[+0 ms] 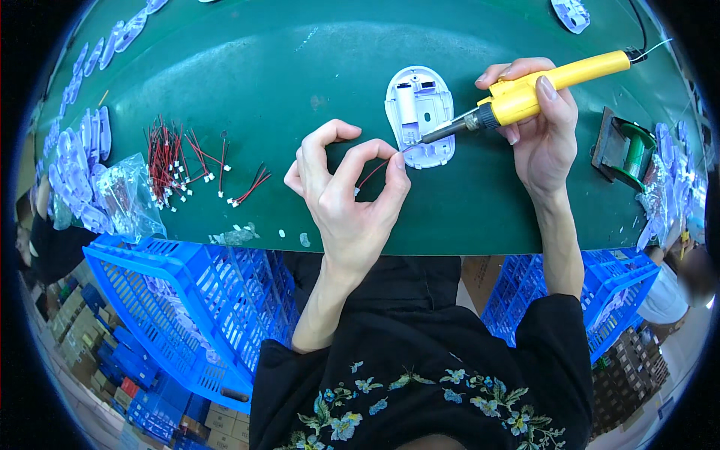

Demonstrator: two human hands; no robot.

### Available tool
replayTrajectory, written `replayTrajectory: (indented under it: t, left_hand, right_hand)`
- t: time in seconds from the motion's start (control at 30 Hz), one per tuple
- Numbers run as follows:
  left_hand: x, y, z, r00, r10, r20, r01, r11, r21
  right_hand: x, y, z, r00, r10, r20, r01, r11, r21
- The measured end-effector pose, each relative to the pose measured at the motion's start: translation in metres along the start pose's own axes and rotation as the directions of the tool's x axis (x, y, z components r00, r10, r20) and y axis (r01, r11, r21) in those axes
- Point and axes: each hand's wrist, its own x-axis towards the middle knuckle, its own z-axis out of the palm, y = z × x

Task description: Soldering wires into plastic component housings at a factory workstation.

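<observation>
- One white plastic shell lies open side up on the green mat, just beyond both hands; its inner compartments are bare to view.
- One red-and-black wire lead runs from the shell's near edge back to the left hand, whose thumb and forefinger are pinched shut on it, the other fingers curled upward.
- Right hand, closed around the yellow soldering iron, holds the tip at the shell's lower left rim, where the lead's end meets it; whether the joint has been made cannot be told, so the work is judged to be mid-joint on this piece.
- Many loose leads lie fanned out to the left of the left hand, well apart from it and untouched.
- Several further shells are stacked along the mat's left rim, beside a clear bag.
- A green solder spool stands to the right of the right wrist.
- Two blue crates sit below the mat's near edge.
</observation>
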Motion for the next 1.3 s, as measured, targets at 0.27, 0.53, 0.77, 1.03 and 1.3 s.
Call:
replayTrajectory:
  t: [0.27, 0.53, 0.77, 1.03, 1.3]
  left_hand:
    - [0.002, 0.002, -0.001, 1.000, 0.031, 0.002, -0.031, 0.999, 0.035]
    - [0.002, 0.000, 0.001, 0.999, 0.050, -0.007, -0.050, 0.999, 0.016]
    - [0.002, 0.002, -0.012, 0.961, 0.247, 0.126, -0.241, 0.968, -0.067]
    - [0.005, 0.009, -0.031, 0.829, 0.359, 0.429, -0.333, 0.933, -0.138]
    - [0.005, 0.013, -0.014, 0.974, 0.215, -0.067, -0.222, 0.967, -0.126]
  right_hand:
    - [0.003, -0.007, -0.012, 0.998, -0.054, 0.017, 0.053, 0.997, 0.057]
    - [0.004, -0.009, -0.016, 0.999, -0.048, -0.002, 0.048, 0.999, 0.026]
    - [0.003, -0.010, -0.017, 0.998, -0.058, 0.006, 0.058, 0.997, 0.043]
    - [0.000, -0.015, -0.018, 1.000, 0.004, -0.015, -0.001, 0.989, 0.148]
    - [0.009, -0.010, -0.011, 0.998, -0.048, -0.049, 0.054, 0.991, 0.119]
